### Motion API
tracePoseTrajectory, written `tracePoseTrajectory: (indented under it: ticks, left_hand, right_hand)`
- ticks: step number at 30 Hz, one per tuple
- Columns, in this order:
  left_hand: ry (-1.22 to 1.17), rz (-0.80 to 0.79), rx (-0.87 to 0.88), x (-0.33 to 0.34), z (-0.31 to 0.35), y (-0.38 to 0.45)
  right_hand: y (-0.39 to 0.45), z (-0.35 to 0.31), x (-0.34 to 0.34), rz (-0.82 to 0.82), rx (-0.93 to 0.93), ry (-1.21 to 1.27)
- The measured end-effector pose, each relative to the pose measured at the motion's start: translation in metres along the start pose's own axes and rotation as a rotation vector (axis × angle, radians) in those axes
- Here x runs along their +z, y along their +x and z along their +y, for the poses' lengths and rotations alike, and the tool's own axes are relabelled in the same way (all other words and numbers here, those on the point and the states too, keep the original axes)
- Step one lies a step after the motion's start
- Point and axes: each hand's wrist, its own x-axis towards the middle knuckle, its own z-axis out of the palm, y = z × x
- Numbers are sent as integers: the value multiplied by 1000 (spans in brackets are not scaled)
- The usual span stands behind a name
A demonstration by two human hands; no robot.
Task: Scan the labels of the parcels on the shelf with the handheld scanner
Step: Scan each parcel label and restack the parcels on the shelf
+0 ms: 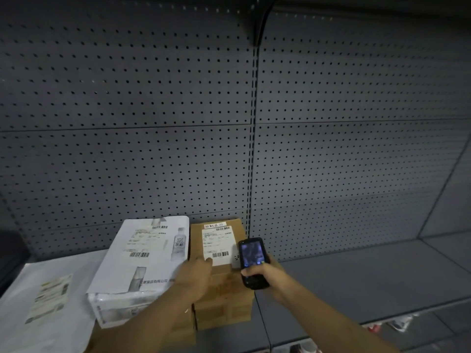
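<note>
Grey pegboard shelf (356, 271) loaded at left with parcels, white parcel (142, 261) beside brown carton (224, 284), carton's label (218, 244) touched by the left hand (196, 276), forefinger extended, handheld scanner (252, 261) gripped in the right hand (265, 273), fingers curled round it, just beside the label

Wrapped parcel (142, 253) left of cardboard box (224, 284) on shelf (356, 276), scanner (252, 261) just right.

Matt perforated metal back panel (127, 110), brown cardboard box (224, 296), seemingly glossy plastic scanner (252, 261), paper label (216, 244)
</note>
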Motion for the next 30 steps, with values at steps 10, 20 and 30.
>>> tracePoseTrajectory:
  ticks: [10,20,30]
  left_hand:
    - [-172,30,39,2,21,-24]
    - [-643,-108,-289,21,31,-17]
    - [-872,-115,-266,31,26,2]
  right_hand:
    - [-23,14,-25,-22,-6,18]
    - [-34,28,-24,16,-67,-19]
    - [-23,41,-17,40,-124,31]
